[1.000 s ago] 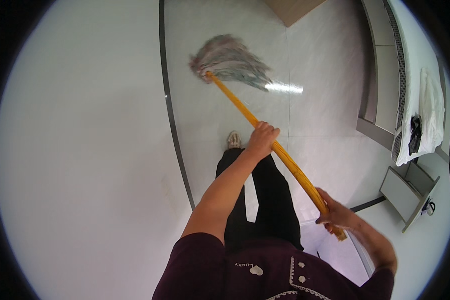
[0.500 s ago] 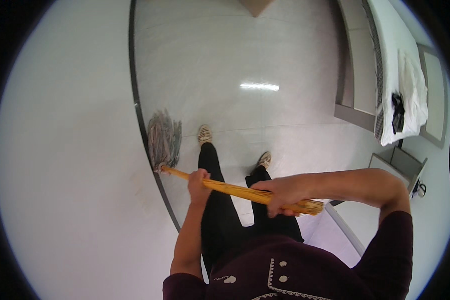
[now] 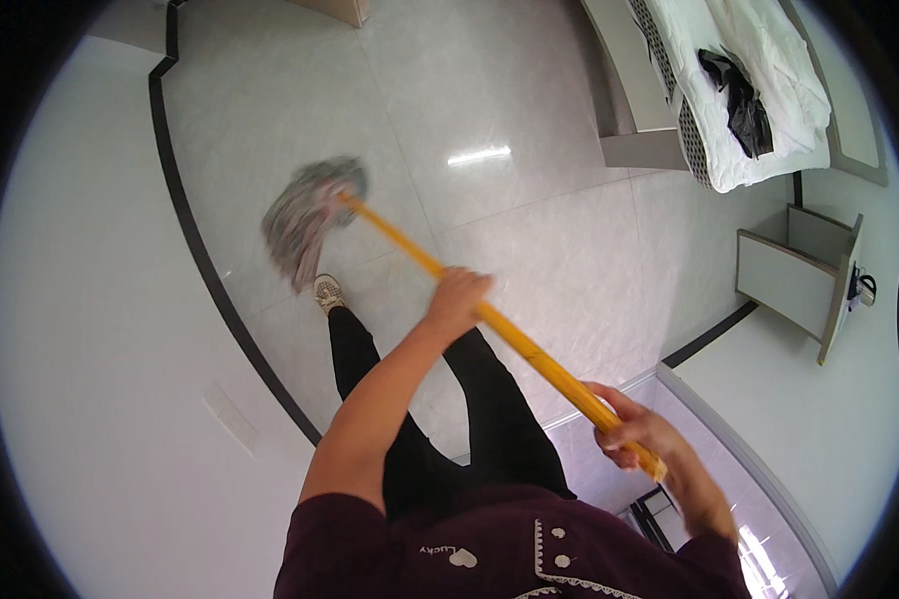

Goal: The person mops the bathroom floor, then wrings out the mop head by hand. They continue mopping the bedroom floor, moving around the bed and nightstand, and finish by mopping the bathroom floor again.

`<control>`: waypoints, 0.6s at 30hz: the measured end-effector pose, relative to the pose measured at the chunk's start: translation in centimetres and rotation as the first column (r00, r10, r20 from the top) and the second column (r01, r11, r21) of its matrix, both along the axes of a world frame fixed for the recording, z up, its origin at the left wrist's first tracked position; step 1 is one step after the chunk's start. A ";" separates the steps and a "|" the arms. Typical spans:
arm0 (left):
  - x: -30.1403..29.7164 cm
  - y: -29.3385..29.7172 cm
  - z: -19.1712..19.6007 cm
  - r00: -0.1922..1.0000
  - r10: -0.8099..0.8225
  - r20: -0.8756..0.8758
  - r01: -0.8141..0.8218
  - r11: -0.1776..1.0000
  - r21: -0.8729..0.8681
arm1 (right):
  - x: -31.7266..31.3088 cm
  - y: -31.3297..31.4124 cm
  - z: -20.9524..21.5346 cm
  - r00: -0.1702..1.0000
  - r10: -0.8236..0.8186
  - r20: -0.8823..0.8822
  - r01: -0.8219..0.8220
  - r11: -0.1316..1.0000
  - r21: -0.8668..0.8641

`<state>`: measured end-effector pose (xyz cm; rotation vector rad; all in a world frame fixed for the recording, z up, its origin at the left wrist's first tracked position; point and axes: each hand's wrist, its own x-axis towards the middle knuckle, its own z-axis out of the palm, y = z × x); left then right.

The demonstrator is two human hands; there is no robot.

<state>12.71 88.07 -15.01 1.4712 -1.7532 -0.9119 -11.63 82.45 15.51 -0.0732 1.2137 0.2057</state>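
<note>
I hold a mop with a yellow handle that slants from lower right up to upper left. Its grey string head rests on the pale tiled floor, close to the white wall and just beyond my left shoe. My left hand grips the handle near its middle. At the handle's near end my right hand is closed around it. Both legs in black trousers stand below the handle.
A dark baseboard strip runs along the foot of the white wall on the left. A bed with white sheets and a black item on it stands at the upper right. A small white bedside cabinet stands at the right.
The mop head has swung away from my feet, up and to the right along the floor. My left hand moved up the view and my right hand dropped lower right.
</note>
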 end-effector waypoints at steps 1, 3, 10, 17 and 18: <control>-3.3 -1.7 0.2 0.998 -0.062 -0.009 0.062 0.998 -0.011 | -2.7 1.3 0.7 0.996 -0.088 -0.020 0.088 0.996 -0.022; -10.1 -3.9 0.7 0.983 -0.185 0.002 0.185 0.981 -0.064 | -6.6 3.6 2.6 0.968 -0.237 -0.081 0.231 0.970 -0.070; -27.2 -7.6 2.4 0.843 -0.535 -0.048 0.533 0.844 -0.057 | -10.5 5.7 9.0 0.859 -0.363 -0.363 0.296 0.928 -0.227; -26.8 -3.2 4.9 0.923 -0.384 -0.030 0.380 0.921 -0.091 | -10.0 7.5 11.4 0.887 -0.144 -0.439 0.081 0.984 -0.159; -25.7 -2.2 5.1 0.951 -0.309 -0.009 0.305 0.943 -0.130 | -9.9 7.9 11.4 0.908 -0.075 -0.412 0.002 0.985 -0.174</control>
